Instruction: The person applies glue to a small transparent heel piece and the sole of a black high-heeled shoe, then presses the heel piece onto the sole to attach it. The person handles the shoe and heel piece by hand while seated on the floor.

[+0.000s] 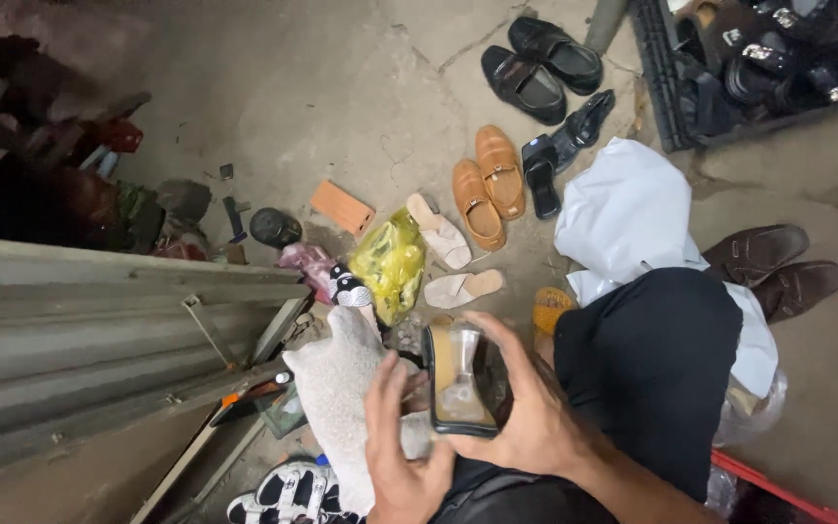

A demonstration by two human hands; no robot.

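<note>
My right hand (521, 412) grips a heeled sandal (460, 378) turned sole-up, black-edged with a tan sole and a clear block heel. Its thumb wraps the right side of the sandal. My left hand (402, 442) sits just left of the sandal, fingers apart, fingertips touching its left edge and resting against a pale grey cloth (337, 388). My knee in black trousers (647, 359) is to the right of both hands.
On the concrete floor lie beige slippers (453, 262), tan sandals (487, 184), black shoes (540, 63), black heels (560, 146), brown loafers (773, 267), a yellow bag (390, 262), a white bag (628, 209). A grey wooden bench (99, 330) stands left. A black crate of shoes (758, 58) sits top right.
</note>
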